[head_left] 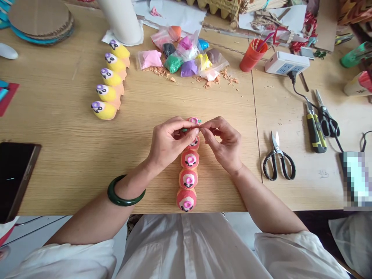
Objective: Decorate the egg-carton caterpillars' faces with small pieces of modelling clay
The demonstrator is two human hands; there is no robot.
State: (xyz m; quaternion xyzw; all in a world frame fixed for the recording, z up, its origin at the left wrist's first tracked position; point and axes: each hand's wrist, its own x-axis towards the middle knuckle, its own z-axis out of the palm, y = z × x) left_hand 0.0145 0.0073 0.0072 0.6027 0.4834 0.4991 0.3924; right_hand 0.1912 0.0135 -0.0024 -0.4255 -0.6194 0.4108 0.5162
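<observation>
Head view: both hands pinch a tiny green bit above a row of pink painted cups

The left hand (171,143) and right hand (223,145) are nearly closed, their fingertips meeting on the tiny green bit (184,130), too small to tell more, just over the topmost cup (193,121). The row of pink painted cups (188,174) runs upright along the wooden table (58,116) between the forearms. At upper left stands a row of yellow painted cups (109,79); bags of coloured modelling clay (180,58) lie upper centre; black-handled scissors (277,159) lie right.
</observation>
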